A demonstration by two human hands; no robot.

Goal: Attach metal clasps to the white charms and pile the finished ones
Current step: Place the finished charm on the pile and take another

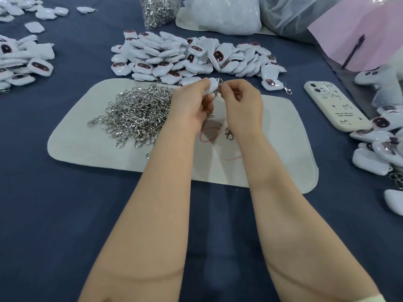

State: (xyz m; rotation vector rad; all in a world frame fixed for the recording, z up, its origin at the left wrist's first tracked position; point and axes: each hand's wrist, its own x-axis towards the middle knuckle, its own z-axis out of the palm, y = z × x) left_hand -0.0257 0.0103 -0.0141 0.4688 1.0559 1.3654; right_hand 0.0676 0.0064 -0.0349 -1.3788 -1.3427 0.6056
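Just left of the hands a clasp heap [135, 114] is lying, charm pile [185, 55] beyond them, phone [335, 107] to the right. 1 white charm [210, 87] is being gripped by the left hand [192, 105]; its clasp [219, 83] is being pinched by the right hand [242, 103].

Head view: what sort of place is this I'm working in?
Most likely a small hand-assembly bench for keychain piecework: heaps of identical white charms on a blue-covered table, a loose pile of metal clasps on a white mat, and a bulk bag of clasps behind.
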